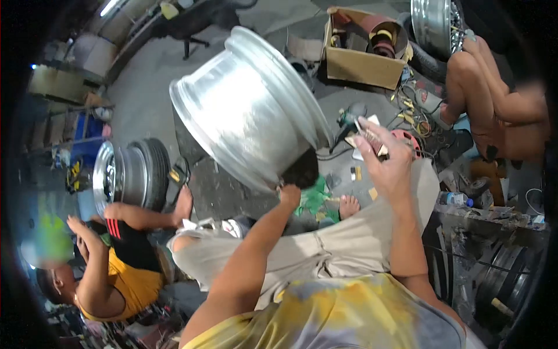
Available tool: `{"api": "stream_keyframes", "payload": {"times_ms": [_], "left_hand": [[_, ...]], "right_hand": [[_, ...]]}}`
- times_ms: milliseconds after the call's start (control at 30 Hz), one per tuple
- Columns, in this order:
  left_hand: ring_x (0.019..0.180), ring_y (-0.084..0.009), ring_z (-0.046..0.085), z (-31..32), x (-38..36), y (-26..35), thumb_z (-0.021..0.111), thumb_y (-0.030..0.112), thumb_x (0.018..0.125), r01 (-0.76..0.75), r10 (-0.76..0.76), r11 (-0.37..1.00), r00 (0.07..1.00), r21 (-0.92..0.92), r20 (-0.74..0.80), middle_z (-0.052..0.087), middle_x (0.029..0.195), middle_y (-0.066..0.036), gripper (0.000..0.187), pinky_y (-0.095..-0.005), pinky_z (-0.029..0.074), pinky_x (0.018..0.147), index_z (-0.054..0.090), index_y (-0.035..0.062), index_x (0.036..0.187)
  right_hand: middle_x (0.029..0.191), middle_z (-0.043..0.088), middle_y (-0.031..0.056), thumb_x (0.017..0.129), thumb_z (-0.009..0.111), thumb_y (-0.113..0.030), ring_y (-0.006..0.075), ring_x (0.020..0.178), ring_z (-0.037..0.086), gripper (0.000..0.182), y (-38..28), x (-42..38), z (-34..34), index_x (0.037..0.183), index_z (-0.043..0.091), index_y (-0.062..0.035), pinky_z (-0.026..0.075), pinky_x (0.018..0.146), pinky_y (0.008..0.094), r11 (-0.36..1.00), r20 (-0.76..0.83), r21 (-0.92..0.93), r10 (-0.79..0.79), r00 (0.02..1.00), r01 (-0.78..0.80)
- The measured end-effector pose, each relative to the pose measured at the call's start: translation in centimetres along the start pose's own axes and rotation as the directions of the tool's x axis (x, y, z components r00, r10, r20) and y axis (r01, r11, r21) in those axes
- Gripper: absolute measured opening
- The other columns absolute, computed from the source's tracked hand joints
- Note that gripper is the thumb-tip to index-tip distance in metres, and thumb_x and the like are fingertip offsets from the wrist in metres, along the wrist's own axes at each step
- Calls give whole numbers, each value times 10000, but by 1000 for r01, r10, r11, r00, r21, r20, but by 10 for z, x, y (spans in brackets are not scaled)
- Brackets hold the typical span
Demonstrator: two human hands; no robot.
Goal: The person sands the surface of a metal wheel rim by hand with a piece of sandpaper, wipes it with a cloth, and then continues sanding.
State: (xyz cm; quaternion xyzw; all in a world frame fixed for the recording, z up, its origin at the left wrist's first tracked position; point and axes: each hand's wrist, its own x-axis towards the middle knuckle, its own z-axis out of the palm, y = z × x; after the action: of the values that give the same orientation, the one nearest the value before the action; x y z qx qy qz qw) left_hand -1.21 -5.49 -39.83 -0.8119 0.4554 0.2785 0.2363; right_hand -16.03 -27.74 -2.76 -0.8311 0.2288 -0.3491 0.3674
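Note:
A large silver wheel rim (244,104) stands tilted in front of me, its bare metal barrel shiny and its dark opening partly showing at the lower right. My left hand (289,195) is closed on the rim's lower edge. Raised to the right of the rim, apart from it, my right hand (389,160) pinches a small folded pad (375,141) with pale and reddish-brown faces, possibly sandpaper; fingers cover part of it. Below the rim lies a crumpled green cloth or plastic (314,196), close to my bare foot (349,206).
A cardboard box (363,67) with round abrasive-looking pieces stands behind. A green power tool (351,113) and cables lie on the floor. One person (122,279) sits at left near a wheel with tyre (154,174); another (482,87) sits at right by a chrome rim (431,26).

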Motion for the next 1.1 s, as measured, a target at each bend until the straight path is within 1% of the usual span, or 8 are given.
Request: {"api": "stream_keyframes", "payload": {"times_ms": [167, 233, 500, 633, 667, 867, 967, 1100], "left_hand": [[1115, -334, 704, 21, -7, 8, 714, 196, 865, -159, 158, 987, 986, -17, -56, 754, 1098, -136, 289, -561, 586, 837, 781, 107, 1132], [984, -347, 743, -32, -33, 10, 692, 132, 852, -366, 366, 855, 928, -367, -74, 751, 1000, -182, 273, -510, 601, 818, 772, 98, 1111], [969, -392, 714, -233, -188, -47, 703, 77, 783, -541, 489, 814, 834, -212, -254, 724, 1015, -226, 423, -518, 562, 848, 688, 97, 1205], [955, -327, 718, -331, -261, -131, 606, 63, 855, -322, 190, 823, 932, -468, -308, 735, 1018, -174, 338, -445, 567, 891, 719, 45, 1173], [940, -325, 717, -327, -257, -166, 602, 67, 868, -459, 193, 822, 782, -338, -592, 736, 1013, -170, 323, -431, 570, 868, 726, 37, 1164], [1005, -347, 722, -422, -255, -295, 544, 95, 835, -181, -137, 921, 679, -345, -721, 743, 1051, -206, 406, -428, 548, 915, 721, 51, 1197], [1051, -399, 708, -442, -212, -337, 532, 76, 824, -69, -334, 884, 598, -462, -728, 729, 1127, -225, 443, -459, 545, 944, 719, 78, 1225], [1059, -399, 700, -442, -150, -371, 578, 133, 848, 143, -373, 927, 236, -347, -897, 714, 1157, -255, 408, -511, 562, 910, 724, 142, 1228]], "right_hand": [[1010, 773, 184, 907, 762, -114, 246, 866, 759, 315, 1, -4, 5, 1205, 738, -14, 568, 789, 342, 996, 33, 38, 80, 996, -82], [1010, 773, 185, 909, 763, -120, 249, 862, 758, 318, 1, -3, 7, 1208, 738, -16, 568, 789, 342, 995, 62, 66, 69, 996, -73], [1018, 764, 196, 924, 754, -166, 285, 842, 750, 333, 8, -7, 20, 1222, 730, -20, 566, 788, 371, 995, 69, 88, 40, 997, -46], [1024, 759, 199, 935, 738, -232, 324, 875, 740, 387, 17, 2, 34, 1260, 713, -26, 558, 814, 401, 989, 39, 118, 82, 996, -86], [1024, 759, 199, 935, 738, -232, 324, 875, 740, 387, 19, 10, 40, 1260, 713, -26, 558, 814, 401, 990, 40, 114, 80, 996, -84], [1236, 704, 173, 918, 736, -267, 335, 1083, 703, 680, -3, 124, 115, 1507, 498, -24, 530, 962, 414, 943, -178, 64, -312, 933, 328], [1302, 649, 197, 926, 715, -244, 363, 1172, 657, 728, -15, 174, 159, 1546, 419, -2, 516, 998, 445, 951, -124, 39, -299, 946, 306], [1325, 597, 246, 948, 688, -235, 419, 1228, 601, 739, -12, 196, 188, 1551, 357, 36, 497, 1016, 486, 984, -1, -64, -165, 986, 164]]}}
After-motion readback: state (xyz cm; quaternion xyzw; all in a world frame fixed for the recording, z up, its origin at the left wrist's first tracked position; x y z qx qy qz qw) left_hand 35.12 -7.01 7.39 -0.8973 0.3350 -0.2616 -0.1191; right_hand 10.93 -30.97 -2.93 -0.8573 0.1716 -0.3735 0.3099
